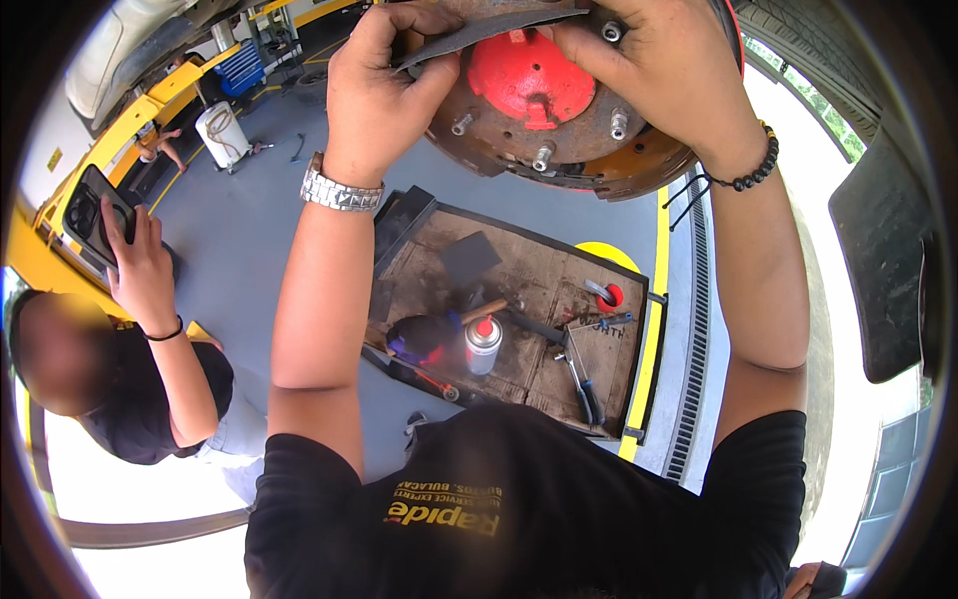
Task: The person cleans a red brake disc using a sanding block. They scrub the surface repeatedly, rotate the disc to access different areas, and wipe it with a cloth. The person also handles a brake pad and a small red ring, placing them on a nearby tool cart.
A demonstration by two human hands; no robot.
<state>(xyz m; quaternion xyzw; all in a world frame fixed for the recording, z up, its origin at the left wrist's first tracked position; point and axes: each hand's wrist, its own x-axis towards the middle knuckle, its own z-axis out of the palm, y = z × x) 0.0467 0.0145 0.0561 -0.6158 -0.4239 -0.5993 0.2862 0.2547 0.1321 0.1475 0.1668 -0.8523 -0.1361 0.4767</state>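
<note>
Up at the top, a dark grey strip that looks like sandpaper [491,36] is stretched across the front of a wheel hub. My left hand [387,85] pinches its left end between thumb and fingers. At the other end my right hand [664,70] is closed on the strip, with some fingertips cut off by the upper edge. Behind both hands is the hub, with a red centre [532,88], a rusty flange and several wheel studs [619,124]. Below it curves the rusty brake assembly [619,178].
Below stands a work trolley [544,255] bearing a spray can [483,347], a dark square sheet [470,258], a red cup [611,297] and hand tools [582,387]. At left, a person [150,369] raises a phone [98,222]. A floor drain [691,339] runs at right.
</note>
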